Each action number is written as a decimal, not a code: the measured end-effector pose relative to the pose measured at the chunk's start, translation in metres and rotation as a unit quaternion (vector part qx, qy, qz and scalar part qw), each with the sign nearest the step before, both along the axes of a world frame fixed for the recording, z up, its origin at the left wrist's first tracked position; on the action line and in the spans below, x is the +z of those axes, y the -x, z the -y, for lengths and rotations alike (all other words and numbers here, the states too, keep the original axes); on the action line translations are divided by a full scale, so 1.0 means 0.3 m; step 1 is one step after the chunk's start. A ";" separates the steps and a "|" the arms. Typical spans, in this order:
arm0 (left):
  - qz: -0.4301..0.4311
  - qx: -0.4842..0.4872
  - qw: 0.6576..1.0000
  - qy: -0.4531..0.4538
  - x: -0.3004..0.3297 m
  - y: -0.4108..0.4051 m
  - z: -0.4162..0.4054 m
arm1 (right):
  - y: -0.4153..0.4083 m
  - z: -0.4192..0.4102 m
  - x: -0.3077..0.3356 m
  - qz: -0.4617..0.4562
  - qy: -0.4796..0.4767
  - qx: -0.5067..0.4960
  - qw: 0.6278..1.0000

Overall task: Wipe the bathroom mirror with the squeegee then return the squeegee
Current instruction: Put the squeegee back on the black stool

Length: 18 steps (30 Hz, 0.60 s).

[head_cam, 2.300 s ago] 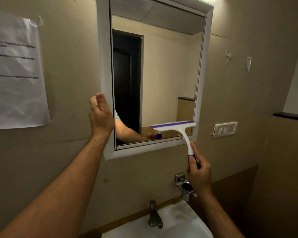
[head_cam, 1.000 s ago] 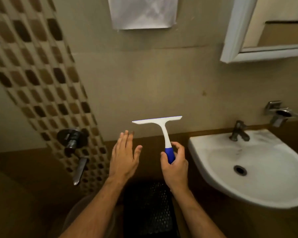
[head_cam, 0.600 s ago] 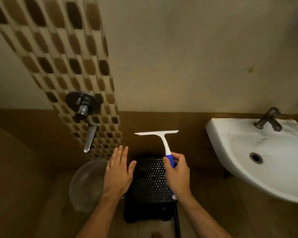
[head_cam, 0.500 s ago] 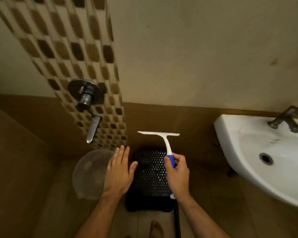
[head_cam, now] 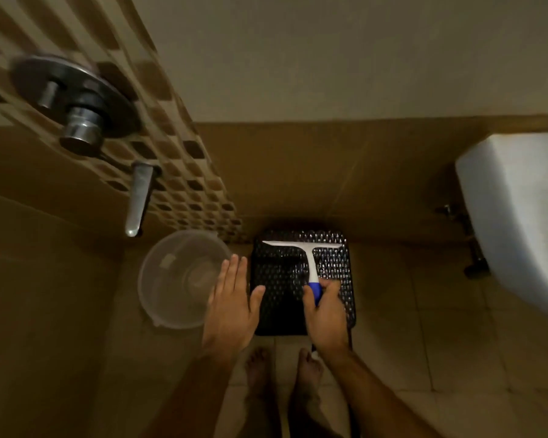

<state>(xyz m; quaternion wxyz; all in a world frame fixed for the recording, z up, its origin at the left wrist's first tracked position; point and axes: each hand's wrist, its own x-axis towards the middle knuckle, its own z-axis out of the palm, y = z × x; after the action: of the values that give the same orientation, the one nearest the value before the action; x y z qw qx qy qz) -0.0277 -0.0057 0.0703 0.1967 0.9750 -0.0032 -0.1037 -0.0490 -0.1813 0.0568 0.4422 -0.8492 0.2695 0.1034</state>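
A: What's the head view looking at?

B: Straight down at a tiled floor (head_cam: 424, 311). A black stool (head_cam: 282, 279) with a bumpy, perforated top stands against the foot of the wall, and two bare feet (head_cam: 256, 371) show just below it.

A: Where's the squeegee?

B: The squeegee (head_cam: 307, 257) is over the stool top. Its white blade runs across near the stool's far edge, and the white neck comes back to a blue grip. Whether it touches the stool I cannot tell.

A: And the right hand?

B: The right hand (head_cam: 326, 314) is wrapped around the blue grip, thumb on the left side of it, fingers curled over the right.

A: The left hand?

B: The left hand (head_cam: 234, 305) is flat and spread, palm down, fingers together and thumb out, holding nothing. It sits between the stool and a clear bowl (head_cam: 178, 279), overlapping the bowl's right rim in the picture.

A: Anything else around?

B: The bowl stands on the floor just left of the stool. Above it a chrome tap (head_cam: 80, 121) with a spout (head_cam: 138, 200) comes out of a strip of brown mosaic tile (head_cam: 178, 172); that part is blurred. At the right edge is a white sink (head_cam: 519, 222), with dark pipework (head_cam: 468, 241) under it.
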 end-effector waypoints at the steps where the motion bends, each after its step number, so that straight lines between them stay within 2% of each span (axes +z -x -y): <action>1: -0.011 -0.006 1.000 0.001 -0.029 -0.006 0.008 | -0.004 0.000 -0.026 -0.004 0.003 0.002 1.000; 4: -0.035 -0.018 0.999 0.009 -0.139 -0.028 0.023 | -0.018 -0.008 -0.129 -0.018 0.019 0.000 1.000; 10: -0.030 0.004 0.999 0.023 -0.322 -0.077 0.008 | -0.052 -0.052 -0.314 -0.038 0.042 -0.001 0.998; 18: -0.032 -0.012 0.999 0.019 -0.453 -0.088 -0.032 | -0.096 -0.065 -0.455 -0.058 0.046 0.004 0.997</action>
<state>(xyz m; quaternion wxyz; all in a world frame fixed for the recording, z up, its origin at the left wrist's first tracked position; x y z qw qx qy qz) -0.0014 0.0038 -0.0657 0.2136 0.9672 -0.0103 -0.1371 -0.0204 -0.1616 -0.0798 0.3855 -0.8624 0.2959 0.1419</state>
